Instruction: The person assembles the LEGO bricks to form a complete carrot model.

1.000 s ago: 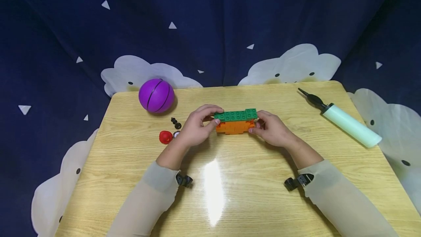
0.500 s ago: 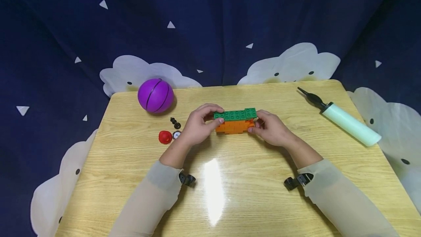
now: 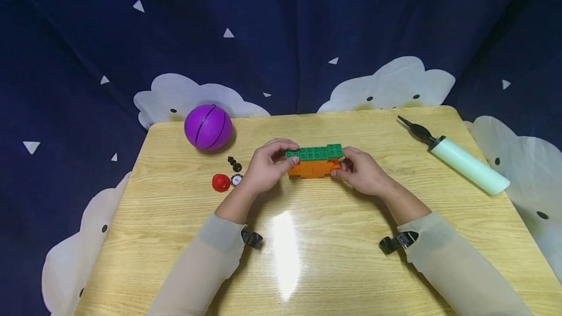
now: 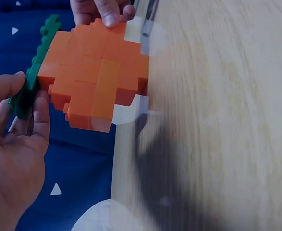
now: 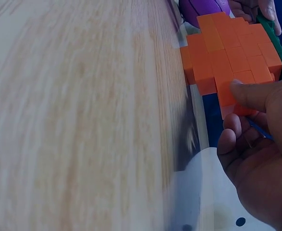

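Orange building blocks (image 3: 312,168), joined into one stepped body, carry a strip of green studded bricks (image 3: 309,153) along the top in the head view. My left hand (image 3: 265,168) pinches the left end of the green strip between thumb and fingers. In the left wrist view that grip on the green strip (image 4: 35,72) shows from the side. My right hand (image 3: 364,172) holds the right end of the orange body. The right wrist view shows its thumb pressed on the flat face of the orange blocks (image 5: 232,55). The assembly is held above the table, stepped side down.
Left of my hands lie a small black chess-like piece (image 3: 235,164), a red cap-shaped piece (image 3: 221,183) and a small round disc (image 3: 236,180). Behind them sits a purple ball (image 3: 208,128). A pale green hand pump (image 3: 469,166) lies at the right of the wooden table (image 3: 351,267).
My left thumb has slid slightly right onto the green strip's edge, and the left forearm has shifted a little right. My right hand and the block assembly stay almost still.
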`<action>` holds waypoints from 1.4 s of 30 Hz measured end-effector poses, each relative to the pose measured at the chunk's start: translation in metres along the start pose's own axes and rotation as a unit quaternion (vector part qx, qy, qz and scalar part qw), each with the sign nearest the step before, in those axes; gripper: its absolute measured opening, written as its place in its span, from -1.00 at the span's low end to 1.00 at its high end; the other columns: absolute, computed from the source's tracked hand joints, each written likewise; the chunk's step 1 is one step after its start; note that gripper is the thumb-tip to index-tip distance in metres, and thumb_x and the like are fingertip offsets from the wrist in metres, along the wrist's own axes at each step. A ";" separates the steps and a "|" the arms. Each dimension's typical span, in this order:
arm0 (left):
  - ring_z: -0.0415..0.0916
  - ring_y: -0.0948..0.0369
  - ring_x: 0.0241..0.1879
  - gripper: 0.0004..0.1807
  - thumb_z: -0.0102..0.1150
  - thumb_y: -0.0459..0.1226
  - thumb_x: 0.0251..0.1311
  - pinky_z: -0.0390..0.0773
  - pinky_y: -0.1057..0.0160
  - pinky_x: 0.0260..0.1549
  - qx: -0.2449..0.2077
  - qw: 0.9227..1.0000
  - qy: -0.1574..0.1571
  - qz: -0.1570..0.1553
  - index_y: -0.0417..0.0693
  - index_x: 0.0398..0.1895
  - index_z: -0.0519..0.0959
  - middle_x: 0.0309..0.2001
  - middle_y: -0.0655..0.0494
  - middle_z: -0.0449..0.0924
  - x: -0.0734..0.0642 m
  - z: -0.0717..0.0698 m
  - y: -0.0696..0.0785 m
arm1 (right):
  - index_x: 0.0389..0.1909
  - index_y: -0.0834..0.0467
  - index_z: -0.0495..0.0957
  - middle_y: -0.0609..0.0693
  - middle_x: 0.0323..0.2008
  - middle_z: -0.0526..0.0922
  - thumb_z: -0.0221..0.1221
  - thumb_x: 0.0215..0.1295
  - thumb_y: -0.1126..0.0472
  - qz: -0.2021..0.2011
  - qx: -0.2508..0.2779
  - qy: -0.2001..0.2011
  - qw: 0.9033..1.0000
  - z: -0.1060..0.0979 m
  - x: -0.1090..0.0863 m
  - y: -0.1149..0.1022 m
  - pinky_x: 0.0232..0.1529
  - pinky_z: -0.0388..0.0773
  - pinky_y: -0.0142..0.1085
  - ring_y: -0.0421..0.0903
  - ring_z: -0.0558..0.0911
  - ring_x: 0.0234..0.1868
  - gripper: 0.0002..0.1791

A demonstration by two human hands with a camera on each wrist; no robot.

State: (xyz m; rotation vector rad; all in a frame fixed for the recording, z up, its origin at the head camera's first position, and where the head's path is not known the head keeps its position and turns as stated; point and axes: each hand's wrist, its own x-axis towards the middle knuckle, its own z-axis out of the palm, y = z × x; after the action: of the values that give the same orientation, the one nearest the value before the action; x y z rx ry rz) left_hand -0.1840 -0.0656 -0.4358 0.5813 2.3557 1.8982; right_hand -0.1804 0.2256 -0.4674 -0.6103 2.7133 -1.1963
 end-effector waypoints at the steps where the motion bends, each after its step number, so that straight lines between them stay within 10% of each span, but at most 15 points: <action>1: 0.55 0.19 0.12 -0.78 0.38 -0.34 0.33 0.56 0.13 0.16 0.000 1.000 0.002 0.000 -0.03 0.02 0.73 0.10 0.18 0.63 0.000 0.000 -0.001 | -0.33 0.13 0.40 0.02 -0.33 0.44 0.37 0.38 0.21 0.000 0.000 0.000 1.000 0.000 0.000 0.000 -0.43 0.40 -0.30 -0.06 0.44 -0.41 -0.71; 13: 0.53 0.21 0.07 -0.61 0.45 -0.26 0.27 0.55 0.04 -0.04 0.057 0.998 0.000 0.019 0.11 0.16 0.70 0.13 0.30 0.65 -0.003 -0.004 -0.008 | -0.35 0.14 0.38 0.03 -0.34 0.44 0.37 0.38 0.20 0.012 -0.001 -0.006 1.000 -0.002 0.000 -0.001 -0.45 0.39 -0.31 -0.07 0.44 -0.44 -0.68; 22: 0.53 0.00 0.15 -0.32 0.53 -0.25 0.18 0.56 -0.02 0.06 0.081 0.996 -0.007 -0.032 0.09 0.40 0.53 0.12 0.18 0.63 -0.008 -0.007 -0.021 | -0.35 0.12 0.38 0.03 -0.34 0.44 0.37 0.38 0.18 0.016 0.009 -0.007 1.000 -0.002 0.001 0.001 -0.46 0.38 -0.31 -0.06 0.43 -0.45 -0.68; 42: 0.63 0.16 -0.11 -0.47 0.50 -0.34 0.20 0.65 0.21 -0.07 0.139 0.985 -0.015 -0.099 -0.14 0.25 0.60 -0.05 0.07 0.67 -0.013 -0.005 -0.037 | -0.28 0.10 0.47 0.02 -0.33 0.46 0.40 0.35 0.19 0.008 0.004 0.001 1.000 0.002 0.001 -0.001 -0.43 0.38 -0.31 -0.07 0.44 -0.40 -0.75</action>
State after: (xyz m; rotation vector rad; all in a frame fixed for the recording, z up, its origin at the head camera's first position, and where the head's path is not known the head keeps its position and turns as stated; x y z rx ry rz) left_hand -0.1824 -0.0804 -0.4721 0.3715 2.5683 1.4839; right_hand -0.1805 0.2232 -0.4679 -0.5863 2.7087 -1.2052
